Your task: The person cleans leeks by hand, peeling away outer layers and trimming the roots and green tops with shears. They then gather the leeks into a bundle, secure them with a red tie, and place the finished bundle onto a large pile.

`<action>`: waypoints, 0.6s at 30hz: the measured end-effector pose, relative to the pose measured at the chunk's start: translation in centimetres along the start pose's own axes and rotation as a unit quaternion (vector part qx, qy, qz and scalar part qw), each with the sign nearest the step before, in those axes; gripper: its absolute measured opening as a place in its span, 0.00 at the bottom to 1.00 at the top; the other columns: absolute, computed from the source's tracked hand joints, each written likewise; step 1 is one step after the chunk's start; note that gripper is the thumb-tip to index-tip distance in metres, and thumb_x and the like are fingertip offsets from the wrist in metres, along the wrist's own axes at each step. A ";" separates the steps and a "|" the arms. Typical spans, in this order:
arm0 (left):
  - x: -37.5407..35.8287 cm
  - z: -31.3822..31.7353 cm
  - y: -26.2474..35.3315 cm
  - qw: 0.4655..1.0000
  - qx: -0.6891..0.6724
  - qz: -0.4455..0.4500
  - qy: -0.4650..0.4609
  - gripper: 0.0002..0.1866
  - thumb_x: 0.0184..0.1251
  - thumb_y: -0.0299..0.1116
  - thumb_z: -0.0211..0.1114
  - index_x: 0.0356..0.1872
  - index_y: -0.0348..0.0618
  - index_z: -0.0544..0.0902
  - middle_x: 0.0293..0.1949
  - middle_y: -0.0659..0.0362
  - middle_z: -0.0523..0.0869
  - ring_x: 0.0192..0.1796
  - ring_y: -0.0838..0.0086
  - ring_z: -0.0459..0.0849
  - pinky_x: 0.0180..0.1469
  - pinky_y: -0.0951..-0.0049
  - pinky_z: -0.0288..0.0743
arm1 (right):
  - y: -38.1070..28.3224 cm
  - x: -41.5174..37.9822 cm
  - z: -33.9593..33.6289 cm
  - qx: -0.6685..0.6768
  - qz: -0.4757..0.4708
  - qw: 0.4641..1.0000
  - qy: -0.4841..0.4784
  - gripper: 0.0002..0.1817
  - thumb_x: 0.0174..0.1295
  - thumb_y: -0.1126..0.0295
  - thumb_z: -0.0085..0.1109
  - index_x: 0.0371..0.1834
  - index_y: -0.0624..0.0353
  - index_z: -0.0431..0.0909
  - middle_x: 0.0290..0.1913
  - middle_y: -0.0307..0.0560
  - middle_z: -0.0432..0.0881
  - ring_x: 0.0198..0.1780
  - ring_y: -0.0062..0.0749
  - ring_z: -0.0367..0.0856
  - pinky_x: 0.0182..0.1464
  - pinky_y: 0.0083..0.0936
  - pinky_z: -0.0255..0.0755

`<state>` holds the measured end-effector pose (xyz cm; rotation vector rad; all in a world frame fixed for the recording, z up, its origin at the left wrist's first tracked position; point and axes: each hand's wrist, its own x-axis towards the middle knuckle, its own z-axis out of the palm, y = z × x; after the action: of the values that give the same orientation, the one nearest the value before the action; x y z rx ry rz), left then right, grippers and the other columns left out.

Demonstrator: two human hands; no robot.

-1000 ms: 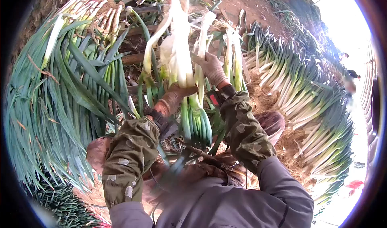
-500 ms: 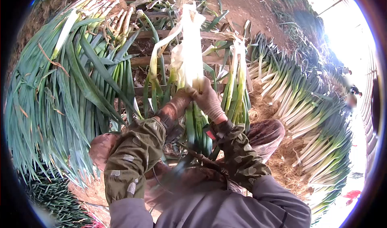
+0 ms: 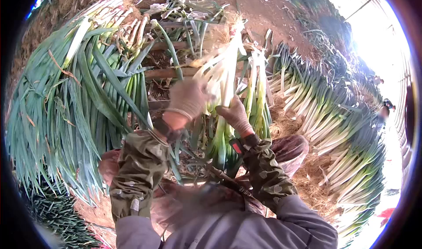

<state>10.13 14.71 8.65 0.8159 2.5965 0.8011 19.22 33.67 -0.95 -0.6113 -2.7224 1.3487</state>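
Note:
My right hand [image 3: 235,115], in a pale knitted glove, is closed round several long green onions [image 3: 228,79]. Their white shafts and roots point away from me, tilted a little right, and their green tops hang toward my lap. Left of the shafts is my left hand [image 3: 187,98], gloved too and smeared by motion. Its fingers are too blurred to read. Pale loose outer layers [image 3: 210,71] fan out from the shafts toward this hand. Just right of the held stalks stand other green onions [image 3: 256,86].
A large heap of green onions [image 3: 66,104] lies at the left. Wooden slats [image 3: 167,73] in front of me carry scattered leaf scraps. At the right runs a long row of green onions [image 3: 325,121] beside dry straw [image 3: 288,121]. People are far off at the right edge.
Both hands were together on the stalks; my left hand has come away to the left. The onions now lean right, and their outer layers have spread leftward. My right hand has shifted slightly right and down.

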 end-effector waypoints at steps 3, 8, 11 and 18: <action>2.0 -0.7 -0.7 0.947 -0.046 0.123 0.293 0.36 0.53 0.43 0.79 0.61 0.39 0.76 0.42 0.50 0.87 0.46 0.56 0.88 0.54 0.58 0.81 | -0.1 -1.2 0.6 -0.040 -0.037 0.998 0.010 0.36 0.49 0.52 0.72 0.50 0.73 0.74 0.38 0.63 0.84 0.40 0.50 0.88 0.47 0.40 0.81; 4.3 0.2 -2.1 0.916 -0.278 0.205 0.204 0.25 0.57 0.35 0.74 0.54 0.41 0.77 0.42 0.50 0.87 0.45 0.54 0.88 0.52 0.57 0.82 | -0.7 -3.2 1.6 -0.107 -0.042 0.993 -0.027 0.35 0.51 0.53 0.73 0.48 0.70 0.68 0.34 0.61 0.85 0.39 0.56 0.87 0.45 0.44 0.80; 5.2 -1.3 -3.1 0.989 -0.011 0.039 0.141 0.21 0.65 0.38 0.71 0.59 0.48 0.82 0.45 0.52 0.89 0.47 0.64 0.87 0.56 0.62 0.81 | -1.0 -4.3 1.2 -0.095 -0.047 0.994 -0.025 0.35 0.50 0.53 0.73 0.48 0.71 0.68 0.34 0.62 0.84 0.39 0.56 0.87 0.44 0.43 0.80; 5.9 -18.3 -11.8 0.967 -0.029 -0.093 0.237 0.22 0.69 0.41 0.66 0.58 0.41 0.78 0.54 0.52 0.85 0.56 0.66 0.84 0.60 0.62 0.79 | 0.6 -7.9 -0.9 -0.029 -0.078 0.996 -0.022 0.31 0.54 0.54 0.70 0.48 0.71 0.70 0.38 0.61 0.83 0.39 0.51 0.87 0.44 0.41 0.81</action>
<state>-7.51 2.53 15.62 0.3868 2.9817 1.1209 26.82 31.76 0.20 -0.3667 -2.7861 1.2663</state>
